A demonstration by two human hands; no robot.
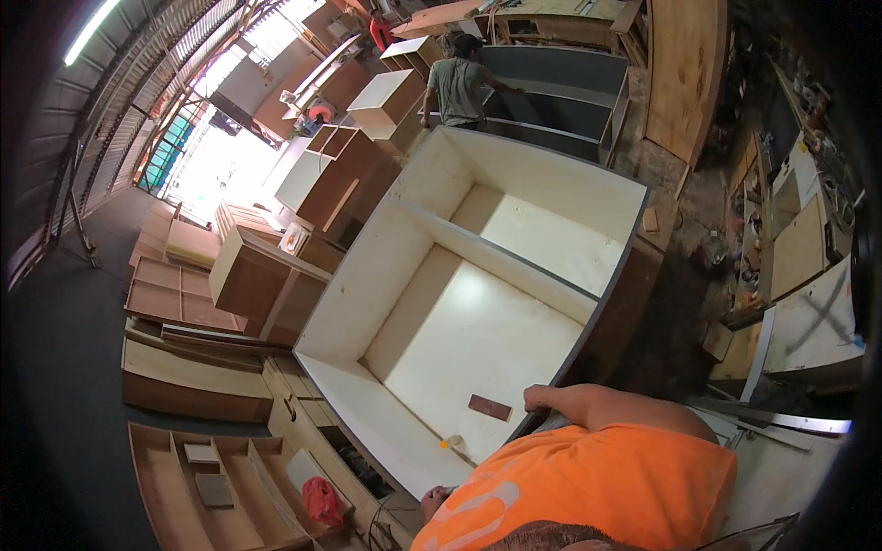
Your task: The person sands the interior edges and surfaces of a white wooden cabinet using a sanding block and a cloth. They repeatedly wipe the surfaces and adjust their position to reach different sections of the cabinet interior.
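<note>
A large open-topped wooden cabinet carcass [482,324] lies before me, white inside with dark grey edges. A divider [496,251] splits it into two compartments. My right hand [541,398] is curled over its near right edge. At the near left corner, partly hidden by my orange shirt, my left hand [434,501] has its fingers bent at the rim. In the nearer compartment lies a flat dark-brown rectangular piece [490,407]. Close to the near wall is a small pale round item [455,440] with an orange spot beside it.
Beyond the cabinet, a person [458,86] in a grey shirt touches a dark-lined cabinet [558,69]. Unfinished cabinets [337,172] stand to the left, with a compartmented wooden frame [207,482] and a red plastic bag [322,501] lower down. A tall wood panel [685,76] and cluttered shelving [751,227] line the right.
</note>
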